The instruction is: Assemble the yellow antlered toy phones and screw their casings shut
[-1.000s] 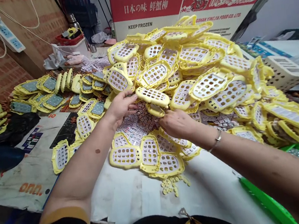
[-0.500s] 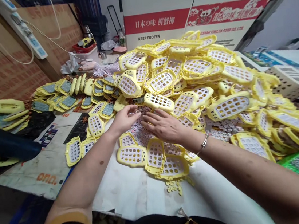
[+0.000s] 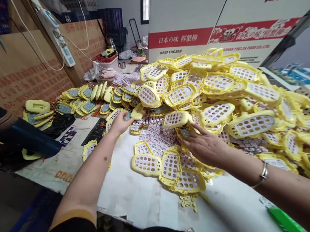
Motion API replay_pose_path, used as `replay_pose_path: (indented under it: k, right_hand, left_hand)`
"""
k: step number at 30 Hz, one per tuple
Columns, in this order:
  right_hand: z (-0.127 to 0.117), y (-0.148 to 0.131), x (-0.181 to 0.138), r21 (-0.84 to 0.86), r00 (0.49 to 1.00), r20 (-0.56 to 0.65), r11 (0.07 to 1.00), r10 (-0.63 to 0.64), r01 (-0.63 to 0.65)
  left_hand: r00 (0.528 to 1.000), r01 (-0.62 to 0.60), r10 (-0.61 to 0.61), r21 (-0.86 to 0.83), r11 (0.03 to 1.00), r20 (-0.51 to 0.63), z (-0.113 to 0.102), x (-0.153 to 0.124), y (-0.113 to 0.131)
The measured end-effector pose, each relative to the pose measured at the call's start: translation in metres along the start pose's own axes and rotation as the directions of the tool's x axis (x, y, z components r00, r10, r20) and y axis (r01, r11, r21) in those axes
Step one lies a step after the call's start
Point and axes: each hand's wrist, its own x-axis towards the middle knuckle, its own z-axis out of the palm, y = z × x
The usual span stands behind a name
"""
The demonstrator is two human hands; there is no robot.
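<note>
My left hand (image 3: 120, 124) is over the left side of the pile, its fingers closed around a small grey-green board (image 3: 128, 115). Beside its fingertips lies a plain yellow shell (image 3: 138, 111). My right hand (image 3: 203, 144) is at the front of the pile, fingers bent downward, with a flat greyish piece (image 3: 185, 132) at the fingertips; the grip is partly hidden. Just above it rests a yellow shell with a white holed panel (image 3: 175, 119). Many small printed key pieces (image 3: 157, 132) lie between the hands. Similar yellow shells (image 3: 146, 164) overlap on the table in front.
A large heap of yellow shells (image 3: 216, 81) fills the centre and right. Shells with grey boards (image 3: 87, 105) stand in rows at left. A dark blue bottle-like cylinder (image 3: 28, 134) leans in at left. Small yellow pieces (image 3: 186, 200) and a green tray (image 3: 285, 220) are near the front.
My hands have moved apart, the left toward the board-filled shells and the right along the pile's front. The view has shifted, so the scene sits lower and further right.
</note>
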Motion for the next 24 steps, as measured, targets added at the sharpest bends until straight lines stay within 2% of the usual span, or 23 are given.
replay_pose_path:
  k: [3, 6, 10, 13, 16, 20, 24]
  right_hand:
    - [-0.019, -0.011, 0.015, 0.061, 0.999, 0.023, 0.997, -0.040, 0.039]
    - [-0.032, -0.017, 0.047, 0.102, 0.999, 0.012, 0.994, -0.034, 0.032]
    - [-0.018, -0.002, 0.100, 0.082, 0.986, 0.074, 0.985, 0.147, -0.152]
    - [0.003, 0.017, 0.127, 0.052, 0.967, 0.066, 0.967, 0.246, -0.250]
    - [0.015, 0.031, 0.135, 0.057, 0.962, 0.064, 0.961, 0.266, -0.269]
    - [0.013, 0.044, 0.122, 0.109, 0.969, 0.064, 0.963, 0.239, -0.245]
    - [0.000, 0.058, 0.108, 0.164, 0.966, 0.031, 0.952, 0.257, -0.258]
  left_hand:
    - [1.000, 0.000, 0.003, 0.123, 0.992, -0.024, 0.019, 0.029, 0.011]
    - [1.000, 0.006, -0.008, 0.225, 0.974, 0.009, 0.037, 0.049, 0.023]
    - [0.998, -0.001, -0.019, 0.349, 0.937, 0.054, 0.053, 0.056, 0.034]
    - [0.999, -0.023, 0.009, 0.448, 0.894, 0.032, 0.053, 0.046, 0.038]
    - [0.994, -0.102, 0.106, 0.510, 0.854, 0.022, 0.048, 0.022, 0.039]
    - [0.977, -0.207, 0.203, 0.530, 0.822, 0.067, 0.043, -0.014, 0.032]
    - [0.963, -0.268, 0.243, 0.538, 0.799, 0.120, 0.045, -0.032, 0.020]
